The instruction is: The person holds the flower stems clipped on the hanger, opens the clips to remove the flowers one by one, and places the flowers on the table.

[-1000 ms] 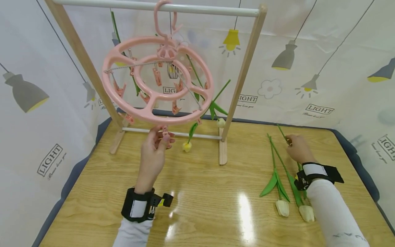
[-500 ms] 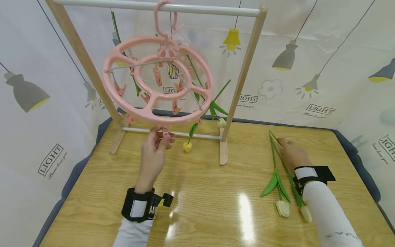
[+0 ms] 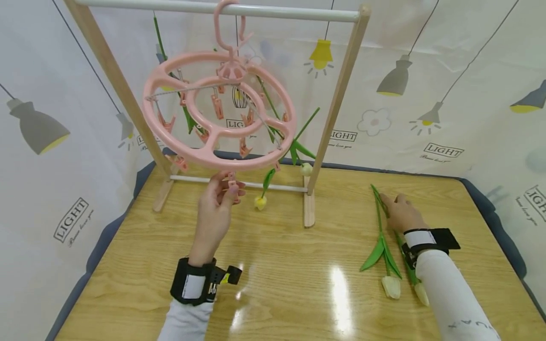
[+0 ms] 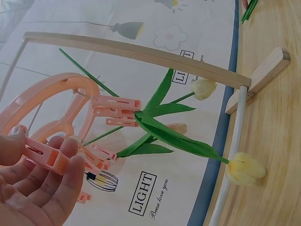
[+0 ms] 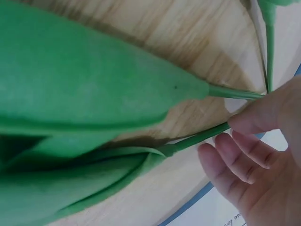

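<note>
In the head view my left hand [image 3: 215, 203] pinches a pink clothespin [image 3: 232, 182] between thumb and fingers, just below the front rim of a round pink clip hanger [image 3: 230, 164]. The left wrist view shows this clothespin [image 4: 44, 155] side-on, with no stem in it. On the table at right, my right hand [image 3: 406, 217] pinches a green tulip stem [image 5: 202, 136] between thumb and index finger, seen closely in the right wrist view. That tulip's white bloom [image 3: 421, 293] is partly hidden by my sleeve. Beside it lies another white tulip [image 3: 391, 287].
The hanger hooks over the white bar [image 3: 273, 10] of a wooden rack with feet [image 3: 309, 208] on the table. Several tulips hang head-down from its clips, including a yellow bloom [image 3: 260, 203] and a white bloom [image 3: 306, 169]. A printed cloth [image 3: 384, 137] stands behind.
My right hand has moved left and slightly toward me, to the stem beside the leftmost tulip. The left hand keeps its pinch on the clothespin and shifts slightly right.
</note>
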Tool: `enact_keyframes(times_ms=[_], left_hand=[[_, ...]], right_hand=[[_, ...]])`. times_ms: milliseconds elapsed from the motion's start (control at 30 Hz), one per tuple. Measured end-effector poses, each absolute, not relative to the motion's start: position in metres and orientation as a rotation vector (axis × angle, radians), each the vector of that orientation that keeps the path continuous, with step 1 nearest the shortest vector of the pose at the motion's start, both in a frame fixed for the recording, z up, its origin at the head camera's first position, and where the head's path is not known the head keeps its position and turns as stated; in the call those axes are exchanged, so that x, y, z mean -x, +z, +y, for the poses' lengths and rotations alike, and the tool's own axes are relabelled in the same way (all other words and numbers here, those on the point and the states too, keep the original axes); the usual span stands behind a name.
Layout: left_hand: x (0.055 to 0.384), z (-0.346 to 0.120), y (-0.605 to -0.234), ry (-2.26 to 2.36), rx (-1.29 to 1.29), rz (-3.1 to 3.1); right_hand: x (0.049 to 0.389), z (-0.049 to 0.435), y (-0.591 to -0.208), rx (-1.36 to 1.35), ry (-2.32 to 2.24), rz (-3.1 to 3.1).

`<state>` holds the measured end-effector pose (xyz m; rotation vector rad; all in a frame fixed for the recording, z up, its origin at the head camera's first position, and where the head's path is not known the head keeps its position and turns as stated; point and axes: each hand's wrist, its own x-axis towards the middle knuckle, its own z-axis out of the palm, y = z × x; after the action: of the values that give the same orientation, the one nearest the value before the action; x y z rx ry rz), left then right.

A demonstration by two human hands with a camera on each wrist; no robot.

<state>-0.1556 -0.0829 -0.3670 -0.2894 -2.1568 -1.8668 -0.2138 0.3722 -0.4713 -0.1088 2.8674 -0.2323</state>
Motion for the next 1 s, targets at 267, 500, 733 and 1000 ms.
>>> enact_keyframes(times_ms=[267,500,733,1000], left_hand=[[0.156,-0.083,-0.366,-1.878,0.297,-2.144],[0.153,-0.084,-0.364,-1.938,0.318,-2.114],[0.149,-0.083,-0.357,-2.0,0.371,-2.072],[0.144,-0.082,-0.349,-2.088,0.417,-1.999]], right_hand=[[0.213,0.369,-0.472,0.054,-0.236,2.82],[0.215,0.368,-0.458,0.056,-0.319,2.793],[0.22,0.355,-0.435,0.176,-0.424,2.899],[0.225,0.309,-0.41,0.436,-0.613,2.897]])
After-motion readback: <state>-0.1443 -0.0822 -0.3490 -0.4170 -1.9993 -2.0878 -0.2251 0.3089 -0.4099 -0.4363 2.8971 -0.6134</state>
